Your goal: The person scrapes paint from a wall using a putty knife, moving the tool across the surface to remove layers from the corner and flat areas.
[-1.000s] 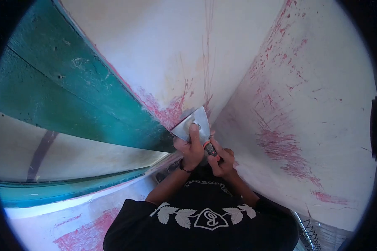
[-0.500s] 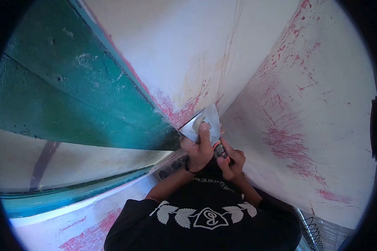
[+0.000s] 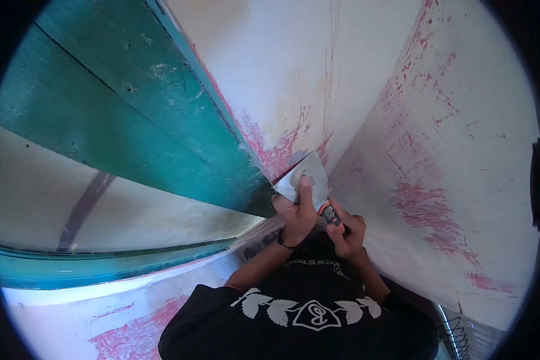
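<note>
A wide-bladed putty knife (image 3: 318, 180) is held in both hands, its blade edge close to or against the pale wall (image 3: 282, 54) near a corner. Greyish paste lies on the blade under the thumb of my left hand (image 3: 299, 219), and the other left fingers curl behind the metal. My right hand (image 3: 349, 233) wraps round the black and orange handle (image 3: 330, 213). Just above the blade, a small grey smear (image 3: 297, 157) shows on the wall among red scraped marks (image 3: 279, 157). What the hidden left fingers touch cannot be seen.
Green painted boards (image 3: 132, 120) run along the left and end near my left hand. A second pale wall (image 3: 456, 168) with red scratches rises on the right. A dark wire coil (image 3: 456, 336) is at the lower right.
The whole view has shifted, so the walls, boards and hands appear farther right. Both hands keep their grip on the putty knife, and a grey smear now shows above the blade.
</note>
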Tool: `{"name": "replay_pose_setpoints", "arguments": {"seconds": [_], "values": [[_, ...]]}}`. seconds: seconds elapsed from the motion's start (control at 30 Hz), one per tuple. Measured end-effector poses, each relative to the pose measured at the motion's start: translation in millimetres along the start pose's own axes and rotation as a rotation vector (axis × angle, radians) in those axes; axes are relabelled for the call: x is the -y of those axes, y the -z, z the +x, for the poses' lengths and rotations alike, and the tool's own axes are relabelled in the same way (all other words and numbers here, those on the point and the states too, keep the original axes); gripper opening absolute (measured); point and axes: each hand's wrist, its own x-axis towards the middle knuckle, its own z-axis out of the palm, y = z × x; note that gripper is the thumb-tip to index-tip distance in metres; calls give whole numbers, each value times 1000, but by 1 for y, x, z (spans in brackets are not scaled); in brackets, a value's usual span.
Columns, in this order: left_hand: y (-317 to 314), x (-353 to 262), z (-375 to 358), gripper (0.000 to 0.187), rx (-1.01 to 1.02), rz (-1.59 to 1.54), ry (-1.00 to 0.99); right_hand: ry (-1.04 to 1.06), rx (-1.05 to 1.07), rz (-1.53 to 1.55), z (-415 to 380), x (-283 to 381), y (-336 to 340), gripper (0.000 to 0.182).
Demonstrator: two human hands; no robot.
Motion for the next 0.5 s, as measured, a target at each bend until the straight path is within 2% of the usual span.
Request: {"name": "replay_pose_setpoints", "arguments": {"seconds": [0.03,0.13,0.27,0.43,0.5], "values": [[-1,-2,2,28,4,9,-71,-12,10,-4,-2,0,2,52],[-8,-2,0,27,-64,-79,39,-53,23,-49,-8,-5,-2,52],[-5,-1,-2,27,-48,113,-98,-4,-41,134,-4,-15,-11,51],[-5,17,0,27,-98,-30,13,-72,28,69,-4,-7,-5,52],[-9,12,1,30,-106,-112,55,4,-25,49,-3,1,-8,52]]}}
